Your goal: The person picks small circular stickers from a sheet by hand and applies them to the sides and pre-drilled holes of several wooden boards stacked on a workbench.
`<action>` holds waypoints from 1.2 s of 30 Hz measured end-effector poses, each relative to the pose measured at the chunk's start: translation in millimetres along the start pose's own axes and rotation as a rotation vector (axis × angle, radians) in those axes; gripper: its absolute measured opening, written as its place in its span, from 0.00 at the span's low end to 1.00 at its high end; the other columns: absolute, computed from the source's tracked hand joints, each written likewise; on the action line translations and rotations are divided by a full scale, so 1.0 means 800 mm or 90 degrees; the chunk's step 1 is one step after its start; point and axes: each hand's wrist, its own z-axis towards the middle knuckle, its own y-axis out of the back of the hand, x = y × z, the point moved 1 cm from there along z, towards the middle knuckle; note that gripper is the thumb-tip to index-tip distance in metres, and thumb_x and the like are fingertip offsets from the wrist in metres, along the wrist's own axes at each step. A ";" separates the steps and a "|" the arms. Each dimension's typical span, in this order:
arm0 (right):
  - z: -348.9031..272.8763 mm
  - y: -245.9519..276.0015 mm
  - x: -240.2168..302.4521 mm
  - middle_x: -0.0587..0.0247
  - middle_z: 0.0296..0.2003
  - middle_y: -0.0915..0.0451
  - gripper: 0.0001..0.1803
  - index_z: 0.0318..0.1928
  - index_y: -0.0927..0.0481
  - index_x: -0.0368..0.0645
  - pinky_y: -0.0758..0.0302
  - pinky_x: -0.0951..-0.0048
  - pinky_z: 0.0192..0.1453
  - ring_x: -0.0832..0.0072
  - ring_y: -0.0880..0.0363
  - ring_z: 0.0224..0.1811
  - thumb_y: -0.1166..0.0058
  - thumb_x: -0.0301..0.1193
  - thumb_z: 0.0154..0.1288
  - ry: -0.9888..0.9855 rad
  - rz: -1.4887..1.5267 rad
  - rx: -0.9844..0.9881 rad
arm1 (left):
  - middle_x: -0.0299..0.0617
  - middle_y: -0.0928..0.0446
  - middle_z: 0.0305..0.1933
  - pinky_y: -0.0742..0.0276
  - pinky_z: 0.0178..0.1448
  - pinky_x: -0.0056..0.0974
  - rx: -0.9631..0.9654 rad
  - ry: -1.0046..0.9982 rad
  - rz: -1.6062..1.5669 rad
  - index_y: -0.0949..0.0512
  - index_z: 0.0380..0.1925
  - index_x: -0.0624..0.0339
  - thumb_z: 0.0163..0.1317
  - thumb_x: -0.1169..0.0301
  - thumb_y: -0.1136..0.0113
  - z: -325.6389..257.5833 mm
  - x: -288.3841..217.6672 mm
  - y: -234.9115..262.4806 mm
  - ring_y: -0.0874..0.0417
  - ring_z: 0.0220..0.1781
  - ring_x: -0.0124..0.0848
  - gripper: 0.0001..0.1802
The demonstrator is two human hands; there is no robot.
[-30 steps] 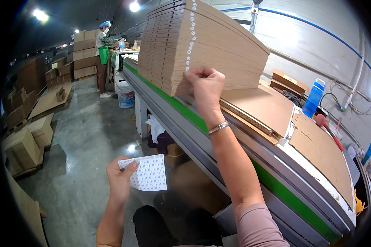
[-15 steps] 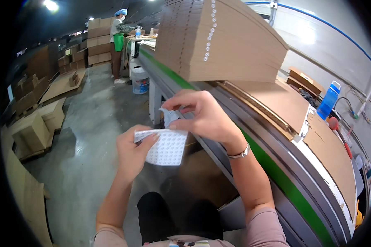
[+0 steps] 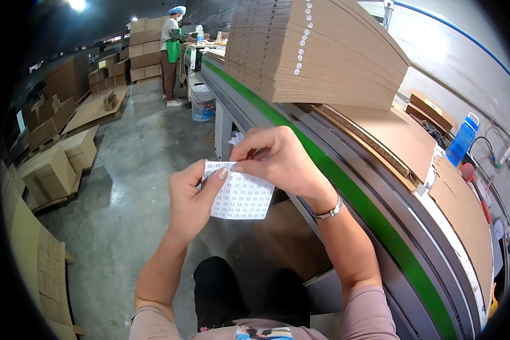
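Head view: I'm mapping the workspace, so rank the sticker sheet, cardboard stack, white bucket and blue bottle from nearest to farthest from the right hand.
1. Sticker sheet, pinched at its top edge by the right hand.
2. Cardboard stack, on the machine ahead.
3. White bucket on the floor and blue bottle far right: too close to call.

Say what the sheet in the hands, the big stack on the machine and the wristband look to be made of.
Sticker sheet: thin matte white paper, apparently; it bends between the left hand and right hand.
Stack: brown corrugated cardboard, judging by its layered edges.
Wristband: probably metal; it glints silver.
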 end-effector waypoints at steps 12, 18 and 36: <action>0.004 -0.009 -0.011 0.60 0.28 0.21 0.07 0.30 0.17 0.35 0.24 0.74 0.36 0.73 0.20 0.30 0.36 0.14 0.49 0.123 -0.174 -0.060 | 0.39 0.24 0.21 0.32 0.29 0.32 -0.010 -0.061 0.117 0.21 0.30 0.70 0.69 0.73 0.42 0.002 0.008 -0.002 0.29 0.24 0.20 0.10; 0.001 -0.013 -0.011 0.61 0.29 0.21 0.06 0.28 0.16 0.41 0.25 0.66 0.34 0.60 0.21 0.29 0.35 0.22 0.46 0.184 -0.338 -0.083 | 0.43 0.29 0.18 0.36 0.27 0.35 -0.013 -0.087 0.165 0.27 0.25 0.71 0.68 0.74 0.44 0.002 0.013 -0.004 0.33 0.21 0.25 0.13; -0.016 -0.009 -0.017 0.61 0.27 0.21 0.06 0.25 0.18 0.40 0.26 0.68 0.31 0.62 0.22 0.26 0.34 0.21 0.44 0.192 -0.347 -0.152 | 0.37 0.30 0.18 0.38 0.26 0.33 0.004 -0.040 0.142 0.24 0.28 0.71 0.69 0.74 0.44 0.002 0.009 -0.016 0.35 0.22 0.18 0.12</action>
